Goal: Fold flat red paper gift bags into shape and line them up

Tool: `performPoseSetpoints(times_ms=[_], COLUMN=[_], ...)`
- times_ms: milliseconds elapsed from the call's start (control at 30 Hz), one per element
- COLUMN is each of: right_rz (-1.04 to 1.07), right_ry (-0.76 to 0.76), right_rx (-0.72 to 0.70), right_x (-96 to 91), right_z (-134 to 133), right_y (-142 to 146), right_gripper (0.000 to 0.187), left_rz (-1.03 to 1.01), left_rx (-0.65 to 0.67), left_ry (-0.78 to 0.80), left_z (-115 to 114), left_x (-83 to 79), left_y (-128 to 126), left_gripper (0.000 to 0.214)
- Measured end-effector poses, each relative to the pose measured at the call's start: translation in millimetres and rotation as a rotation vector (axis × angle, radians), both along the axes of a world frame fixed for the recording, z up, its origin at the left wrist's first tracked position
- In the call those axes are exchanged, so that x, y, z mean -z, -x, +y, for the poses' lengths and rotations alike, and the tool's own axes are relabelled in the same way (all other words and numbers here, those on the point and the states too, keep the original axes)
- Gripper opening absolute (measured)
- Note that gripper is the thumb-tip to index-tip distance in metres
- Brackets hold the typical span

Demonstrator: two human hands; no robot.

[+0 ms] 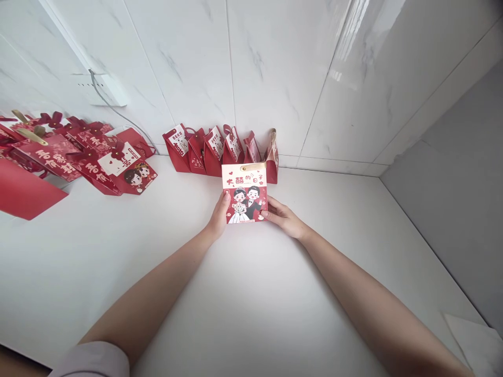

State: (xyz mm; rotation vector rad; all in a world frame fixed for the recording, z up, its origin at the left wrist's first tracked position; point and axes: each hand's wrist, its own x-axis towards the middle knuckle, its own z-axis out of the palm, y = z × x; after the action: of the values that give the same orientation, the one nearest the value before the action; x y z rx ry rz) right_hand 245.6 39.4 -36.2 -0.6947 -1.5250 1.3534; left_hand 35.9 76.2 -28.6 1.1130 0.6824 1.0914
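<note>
Between my two hands is a red and cream wedding gift box [245, 201] with a cartoon couple printed on its front and a gold strap at the top. My left hand [218, 215] grips its left side, thumb on the front edge. On the opposite side my right hand [286, 217] closes on the lower right edge, thumb in front and fingers behind. The box faces me, nearly upright. Just behind it, a row of similar red gift boxes [213, 151] stands along the wall; the held box partly hides those at the right end.
At the left lies a heap of red gift boxes [94, 157], some overlapping. A grey cable [113, 109] runs down from a wall socket [102, 90] behind them. White marbled tiles [271, 68] back the white table [251, 293]. A whitish sheet [473, 340] lies at the lower right.
</note>
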Motion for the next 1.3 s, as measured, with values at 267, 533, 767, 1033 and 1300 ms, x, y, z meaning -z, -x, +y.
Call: performPoseSetpoints(times_ms=[267,533,767,1033,1300], right_rz=[0.015,0.047,-0.031,-0.071,-0.156], right_ry=[0.021,-0.176,-0.328,-0.336,-0.547], right_rx=[0.077,0.813,0.930,0.878,0.928], right_x=[1.2,-12.3,-24.7,-20.9,-44.6], right_z=[1,-12,-28,-26,-27], right_y=[0,21,30,26,18], right_gripper=[0.050,0.027,0.020,0.028,0.014], left_rz=[0.091,0.391,0.491,0.504,0.548], left_rx=[-0.062,0.078,0.109,0.093,0.082], left_ry=[-0.072,-0.219,-0.347,-0.340,-0.442], left_z=[-2,-8,-15,-17,-17], left_x=[-1.0,6.7,2.6,0.6,-0.7], left_y=[3,5,2,2,2], left_gripper=[0.052,0.055,0.049,0.050,0.047])
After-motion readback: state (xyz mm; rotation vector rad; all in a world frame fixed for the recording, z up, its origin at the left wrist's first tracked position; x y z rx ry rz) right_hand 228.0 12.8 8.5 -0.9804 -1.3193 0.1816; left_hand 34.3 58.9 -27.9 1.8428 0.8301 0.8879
